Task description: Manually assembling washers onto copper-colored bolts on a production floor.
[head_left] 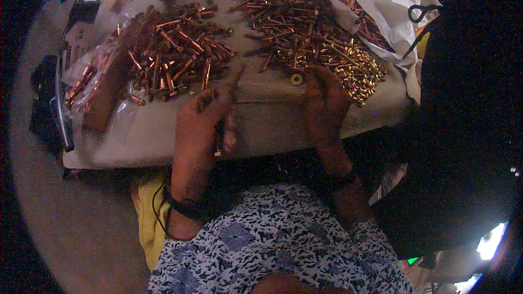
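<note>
a slim coppery metal bolt is part-hidden by the bare left hand; the bare right hand is blurred.

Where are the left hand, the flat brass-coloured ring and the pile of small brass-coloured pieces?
Left hand (pixel 196 113): head view, on the back of the hand.
Flat brass-coloured ring (pixel 296 83): head view, on its lower band, below the hole.
Pile of small brass-coloured pieces (pixel 363 72): head view, near its middle.

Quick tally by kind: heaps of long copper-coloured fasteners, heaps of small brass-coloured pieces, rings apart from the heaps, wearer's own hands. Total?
Long-fastener heaps: 2 (left heap, right heap)
Small-piece heap: 1
Ring: 1
Hands: 2 (left hand, right hand)
Total: 6
Individual pieces in the heaps can't be counted reliably.
</note>
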`<state>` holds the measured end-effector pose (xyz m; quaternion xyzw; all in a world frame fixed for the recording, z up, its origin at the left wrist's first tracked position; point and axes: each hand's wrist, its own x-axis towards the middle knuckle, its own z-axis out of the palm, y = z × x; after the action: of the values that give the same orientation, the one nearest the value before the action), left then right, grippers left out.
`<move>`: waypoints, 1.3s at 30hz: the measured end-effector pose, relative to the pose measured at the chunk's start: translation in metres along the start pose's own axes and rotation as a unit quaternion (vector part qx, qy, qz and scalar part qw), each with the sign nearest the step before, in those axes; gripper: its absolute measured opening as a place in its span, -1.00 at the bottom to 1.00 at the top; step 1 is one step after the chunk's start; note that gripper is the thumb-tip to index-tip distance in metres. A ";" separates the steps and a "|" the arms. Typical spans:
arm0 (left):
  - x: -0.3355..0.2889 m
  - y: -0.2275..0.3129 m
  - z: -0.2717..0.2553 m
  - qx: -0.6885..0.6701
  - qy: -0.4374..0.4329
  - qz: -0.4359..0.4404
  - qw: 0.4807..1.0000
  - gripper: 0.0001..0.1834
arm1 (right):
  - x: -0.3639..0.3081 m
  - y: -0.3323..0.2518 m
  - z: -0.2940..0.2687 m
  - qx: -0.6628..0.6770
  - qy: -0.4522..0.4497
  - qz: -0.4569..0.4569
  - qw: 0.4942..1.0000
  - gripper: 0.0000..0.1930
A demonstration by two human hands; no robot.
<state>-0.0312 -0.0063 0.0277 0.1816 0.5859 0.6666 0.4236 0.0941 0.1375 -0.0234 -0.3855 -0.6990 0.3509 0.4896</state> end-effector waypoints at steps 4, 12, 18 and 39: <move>0.004 0.007 0.004 -0.085 0.009 -0.049 0.995 -0.81 | 0.003 0.013 -0.002 -0.142 0.008 -0.113 0.983 -0.81; 0.009 -0.005 0.003 0.106 0.008 0.032 0.994 -0.82 | 0.007 -0.007 0.000 -0.282 -0.074 -0.119 0.949 -0.75; 0.013 -0.019 0.001 0.177 0.015 0.072 0.982 -0.82 | 0.014 0.014 0.004 -0.374 -0.067 -0.137 0.915 -0.77; 0.023 -0.036 0.000 0.249 0.014 0.144 0.957 -0.82 | 0.000 0.009 -0.013 -0.077 -0.066 -0.140 0.985 -0.82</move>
<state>-0.0320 0.0099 -0.0115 0.3546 0.7071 0.5559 0.2557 0.1085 0.1431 -0.0280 -0.2959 -0.8021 0.2485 0.4553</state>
